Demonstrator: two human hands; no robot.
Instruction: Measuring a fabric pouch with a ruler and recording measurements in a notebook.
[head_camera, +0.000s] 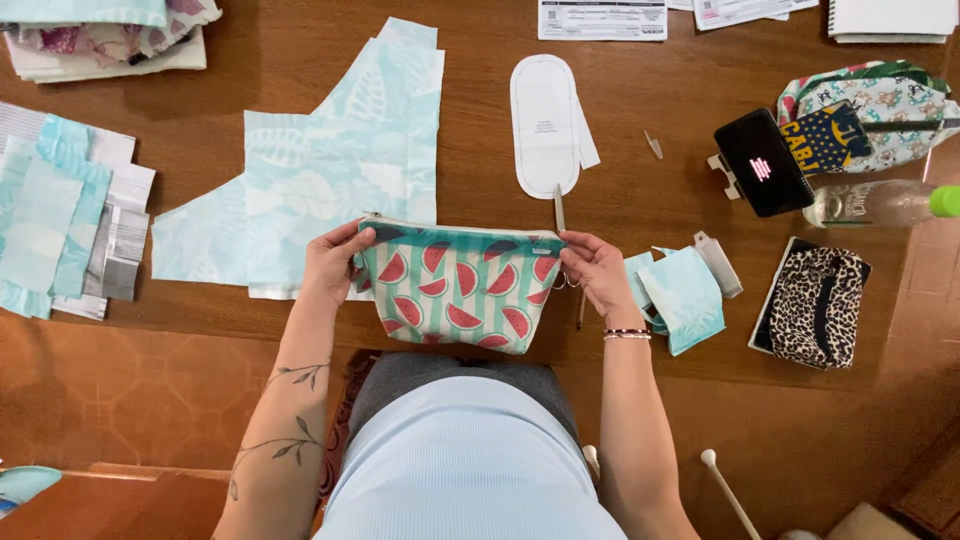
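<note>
I hold a zippered pouch of striped teal fabric with red watermelon slices upright at the near edge of the brown wooden table. My left hand grips its left end near the zipper. My right hand grips its right end, where a small metal ring hangs. Both hands close on the pouch's top corners.
Pale teal leaf-print fabric pieces lie behind the pouch. A white oval paper pattern, a phone on a stand, a leopard-print pouch, a clear bottle, folded teal scraps and stacked fabric surround it.
</note>
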